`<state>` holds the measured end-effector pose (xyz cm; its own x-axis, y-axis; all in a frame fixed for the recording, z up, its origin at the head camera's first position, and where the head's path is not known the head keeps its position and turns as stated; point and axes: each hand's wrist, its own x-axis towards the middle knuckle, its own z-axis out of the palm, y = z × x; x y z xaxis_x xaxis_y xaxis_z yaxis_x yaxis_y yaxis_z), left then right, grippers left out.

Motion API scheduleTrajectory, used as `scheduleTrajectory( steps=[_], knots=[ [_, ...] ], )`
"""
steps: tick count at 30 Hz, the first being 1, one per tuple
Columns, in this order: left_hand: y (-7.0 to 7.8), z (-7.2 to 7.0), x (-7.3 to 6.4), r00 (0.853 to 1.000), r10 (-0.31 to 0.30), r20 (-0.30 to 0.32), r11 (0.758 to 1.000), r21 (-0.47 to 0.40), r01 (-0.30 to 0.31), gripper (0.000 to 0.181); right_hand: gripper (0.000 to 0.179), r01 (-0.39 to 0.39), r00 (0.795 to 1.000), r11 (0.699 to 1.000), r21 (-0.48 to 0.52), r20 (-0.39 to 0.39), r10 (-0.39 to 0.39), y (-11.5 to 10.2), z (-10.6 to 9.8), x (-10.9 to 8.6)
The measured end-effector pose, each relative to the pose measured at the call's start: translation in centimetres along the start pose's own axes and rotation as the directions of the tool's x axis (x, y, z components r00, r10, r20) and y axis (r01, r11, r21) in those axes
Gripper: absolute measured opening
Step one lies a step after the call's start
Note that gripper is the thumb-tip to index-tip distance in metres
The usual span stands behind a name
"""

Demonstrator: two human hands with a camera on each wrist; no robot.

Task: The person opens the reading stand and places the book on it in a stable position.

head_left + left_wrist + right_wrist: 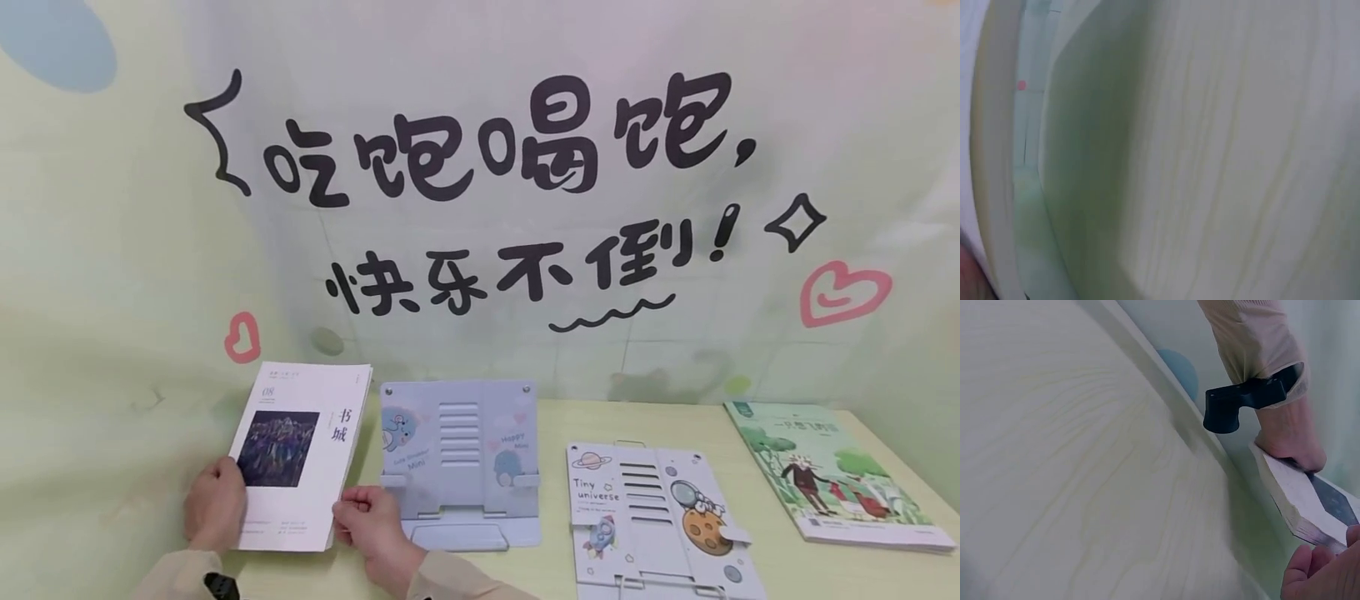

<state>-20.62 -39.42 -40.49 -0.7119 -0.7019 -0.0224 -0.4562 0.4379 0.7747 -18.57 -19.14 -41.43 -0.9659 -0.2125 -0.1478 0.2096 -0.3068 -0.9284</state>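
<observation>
A thick white paperback book (281,450) with a dark square picture on its cover is held at the left, its cover turned to the head camera. My left hand (215,504) grips the book's left edge, thumb at the cover and the other fingers hidden behind. At the lower right edge, my right hand (372,525) pinches the book near its corner. Seen from the right wrist, the page block of the book (1300,494) spans between both hands. Along the left margin of the left wrist view runs the book's edge (997,156).
Just right of my right hand stands a lilac bookstand (461,442) with cartoon dinosaurs. A white space-themed bookstand (645,521) lies further right, nearer the front. A green illustrated book (832,475) lies flat on the pale wooden table (555,417). A printed cloth backdrop (480,350) hangs behind.
</observation>
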Motion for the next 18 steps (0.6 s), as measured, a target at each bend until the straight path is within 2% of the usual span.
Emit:
scheduleTrajectory(
  steps=[4,8,12,14,15,18],
  knots=[
    [0.3,-0.2,-0.3,1.0,-0.003,0.006,1.0,-0.026,0.003,0.069,0.012,0.006,1.0,1.0,-0.028,0.013,-0.006,-0.9,0.3,-0.7],
    [1.1,-0.6,-0.8,1.0,0.014,-0.003,0.996,-0.085,-0.014,0.07,0.016,0.088,0.993,0.995,-0.049,0.081,-0.084,-2.0,-0.2,-0.9],
    [2.9,-0.9,-1.7,0.999,0.034,-0.025,0.977,-0.211,-0.038,0.069,0.02,0.164,0.98,0.983,-0.087,0.128,-0.153,-3.8,-1.3,-0.8],
    [4.1,-0.8,-2.2,0.999,0.026,-0.041,0.952,-0.303,-0.038,0.063,0.021,0.186,0.975,0.976,-0.117,0.141,-0.169,-4.7,-2.0,-0.6],
    [4.7,-0.8,-2.5,0.999,0.02,-0.047,0.932,-0.36,-0.035,0.058,0.021,0.199,0.973,0.97,-0.139,0.149,-0.178,-5.2,-2.5,-0.5],
    [6.6,-0.3,-3.3,0.996,0.019,-0.086,0.855,-0.516,-0.061,0.035,0.02,0.244,0.959,0.952,-0.184,0.19,-0.209,-6.7,-4.1,-0.3]
  ],
)
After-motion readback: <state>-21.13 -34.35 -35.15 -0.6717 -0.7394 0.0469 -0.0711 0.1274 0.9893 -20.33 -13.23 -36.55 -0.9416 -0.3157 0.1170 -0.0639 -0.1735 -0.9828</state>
